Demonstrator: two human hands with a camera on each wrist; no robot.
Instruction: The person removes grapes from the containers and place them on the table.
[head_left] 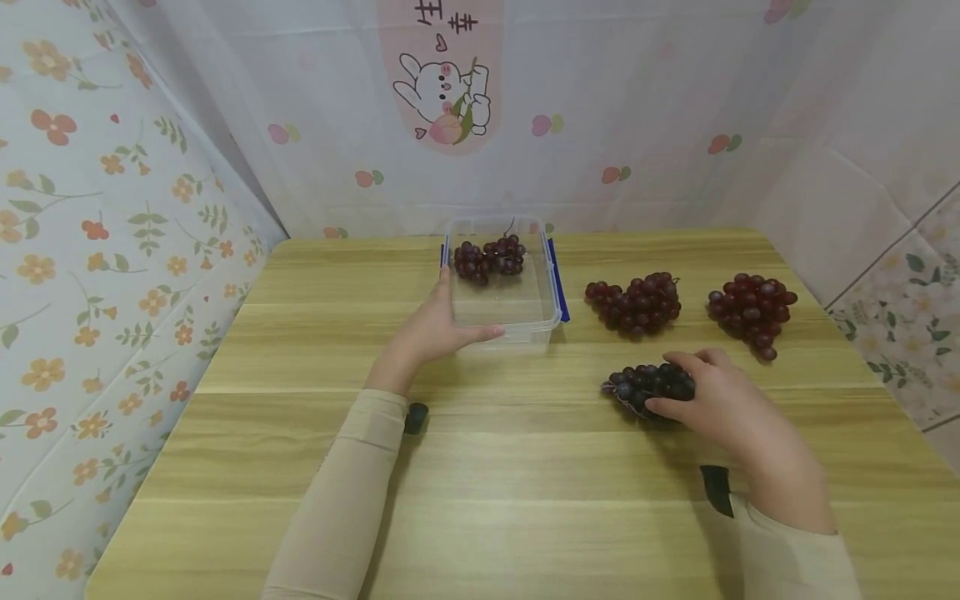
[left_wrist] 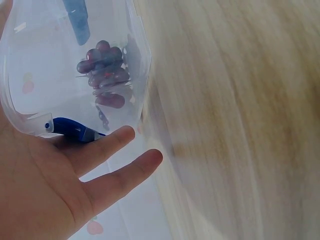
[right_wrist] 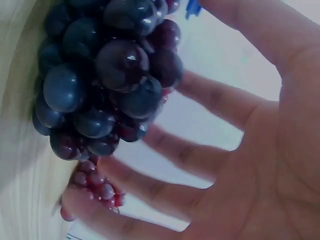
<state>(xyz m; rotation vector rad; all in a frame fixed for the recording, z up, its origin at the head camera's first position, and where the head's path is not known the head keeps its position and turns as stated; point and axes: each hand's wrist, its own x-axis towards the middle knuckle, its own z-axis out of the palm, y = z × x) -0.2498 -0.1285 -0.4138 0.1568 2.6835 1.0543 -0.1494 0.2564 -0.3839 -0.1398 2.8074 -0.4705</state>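
Note:
A clear plastic box point(head_left: 517, 310) with blue side clips has a bunch of dark red grapes point(head_left: 489, 260) inside, towards its back left. My left hand point(head_left: 433, 327) rests against the front left corner, thumb along the front wall. In the left wrist view, two straight fingers point(left_wrist: 122, 175) extend below a blue clip point(left_wrist: 72, 129). To the right, my right hand point(head_left: 716, 400) holds a bunch of blue-black grapes point(head_left: 648, 387) between thumb and fingers. The right wrist view shows these black grapes point(right_wrist: 100, 75) close up, with fingers behind them.
Two more bunches of red grapes lie at the right: one near the box point(head_left: 637, 305), one farther right point(head_left: 752, 312). A wooden table point(head_left: 480, 500) carries everything. Printed cloth point(head_left: 315, 100) hangs behind and to the left.

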